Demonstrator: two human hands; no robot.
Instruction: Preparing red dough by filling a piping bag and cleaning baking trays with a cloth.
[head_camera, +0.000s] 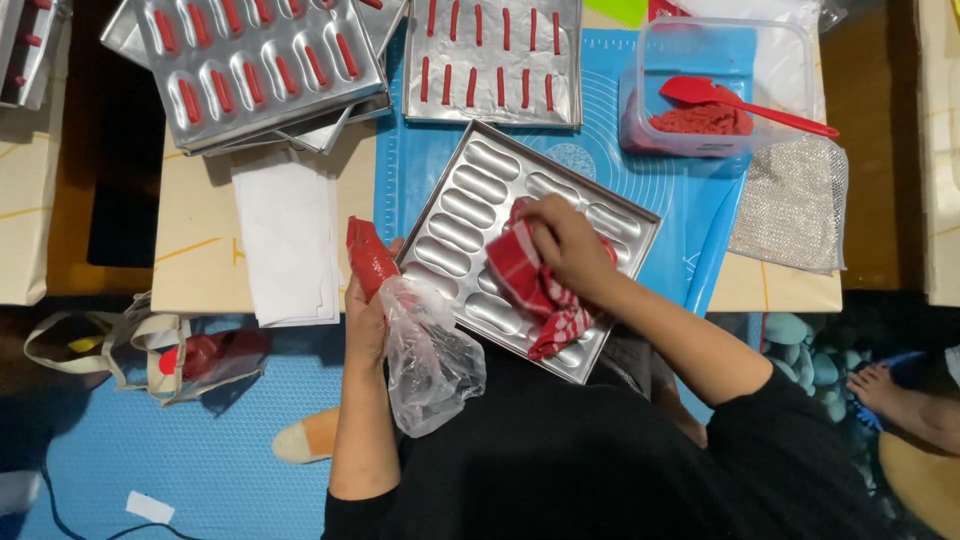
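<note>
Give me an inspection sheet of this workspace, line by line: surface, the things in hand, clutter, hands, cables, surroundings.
Surface: low beige table with a blue silicone mat.
Things in hand: red-and-white checked cloth pressed on an empty oblong-cavity metal tray; red-filled clear piping bag.
Clutter: stacked filled trays, foil-lined tray of red strips, plastic tub of red paste with red spatula, white paper sheets, silver mesh cloth.
Hands: left hand grips the bag; right hand holds the cloth.
Cables: dark cord on the floor.
Surroundings: tote bag, another person's bare foot.
</note>
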